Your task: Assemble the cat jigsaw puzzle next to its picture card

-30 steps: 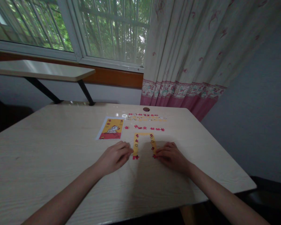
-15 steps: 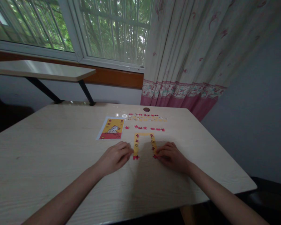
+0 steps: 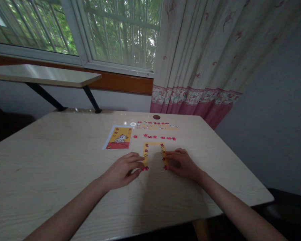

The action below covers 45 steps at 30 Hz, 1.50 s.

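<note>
A partly joined jigsaw puzzle lies flat, a three-sided frame of yellow pieces with red pieces at its two lower ends. My left hand rests at its left strip, fingers apart, fingertips by the yellow edge and thumb beside the lower-left red piece. On the opposite side, my right hand has its fingers spread, with the forefinger at the right strip and the thumb against the lower-right red piece. Loose red pieces lie in a row beyond the frame.
A picture card of a white cartoon animal lies left of the loose pieces. Farther back are more rows of puzzle pieces and a cable hole. A raised shelf stands at the table's back left, beside the window; a curtain hangs behind.
My left thumb and fingers have spread apart along the left strip. My right forefinger has lifted away from the thumb and moved up the right strip. The puzzle frame looks the same.
</note>
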Each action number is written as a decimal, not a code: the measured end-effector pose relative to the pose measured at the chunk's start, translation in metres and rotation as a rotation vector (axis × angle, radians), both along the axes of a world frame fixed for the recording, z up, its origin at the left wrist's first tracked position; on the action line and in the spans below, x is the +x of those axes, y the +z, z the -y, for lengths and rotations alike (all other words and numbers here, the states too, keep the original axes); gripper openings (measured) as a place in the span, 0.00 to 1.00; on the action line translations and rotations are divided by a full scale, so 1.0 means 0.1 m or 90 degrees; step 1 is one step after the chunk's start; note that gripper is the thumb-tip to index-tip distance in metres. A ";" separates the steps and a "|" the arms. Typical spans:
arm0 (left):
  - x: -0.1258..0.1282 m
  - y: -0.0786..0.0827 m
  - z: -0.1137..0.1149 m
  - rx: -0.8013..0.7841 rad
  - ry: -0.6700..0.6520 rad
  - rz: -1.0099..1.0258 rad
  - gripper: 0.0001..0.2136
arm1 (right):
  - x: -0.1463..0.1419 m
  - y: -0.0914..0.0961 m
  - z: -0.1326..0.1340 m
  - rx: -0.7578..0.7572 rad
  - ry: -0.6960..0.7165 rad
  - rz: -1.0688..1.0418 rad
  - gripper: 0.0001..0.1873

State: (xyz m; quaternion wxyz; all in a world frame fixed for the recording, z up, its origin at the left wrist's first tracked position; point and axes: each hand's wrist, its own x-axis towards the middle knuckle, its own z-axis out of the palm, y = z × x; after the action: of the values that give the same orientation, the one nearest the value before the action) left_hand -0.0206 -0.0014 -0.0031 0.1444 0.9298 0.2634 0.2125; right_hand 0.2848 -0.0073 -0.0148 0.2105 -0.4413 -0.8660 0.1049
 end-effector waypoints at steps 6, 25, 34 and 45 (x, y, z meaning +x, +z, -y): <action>0.00 -0.02 0.00 -0.007 0.003 -0.002 0.11 | -0.02 0.00 -0.02 -0.023 0.003 0.001 0.18; 0.00 -0.04 0.00 0.010 0.004 -0.028 0.11 | -0.04 0.00 -0.01 -0.030 -0.006 -0.002 0.15; 0.02 -0.01 0.02 -0.016 0.012 -0.016 0.13 | -0.05 0.01 -0.01 -0.029 -0.001 0.002 0.15; 0.01 0.00 0.03 -0.003 0.010 -0.012 0.11 | -0.05 0.00 -0.01 -0.022 0.001 -0.004 0.16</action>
State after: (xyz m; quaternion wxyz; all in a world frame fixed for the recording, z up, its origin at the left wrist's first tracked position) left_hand -0.0200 -0.0042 -0.0032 0.1426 0.9294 0.2722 0.2045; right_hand 0.2795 -0.0060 -0.0152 0.2056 -0.4440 -0.8636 0.1215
